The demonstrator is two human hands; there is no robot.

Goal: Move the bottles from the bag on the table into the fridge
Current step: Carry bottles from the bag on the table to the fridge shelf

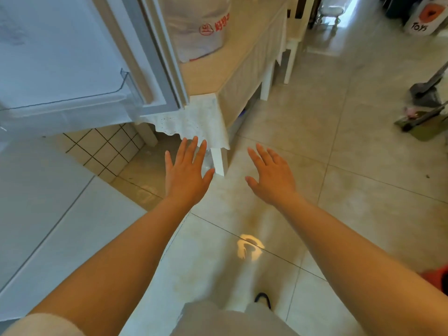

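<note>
White printed bag [201, 27] stands on table [206, 76].

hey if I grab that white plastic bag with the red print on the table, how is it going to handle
The white plastic bag with red print will probably be floppy: its thin film is creased. It bulges and stands by itself, so it likely holds some weight and may sag if lifted from the top. Both the left hand and right hand are free to support it.
</note>
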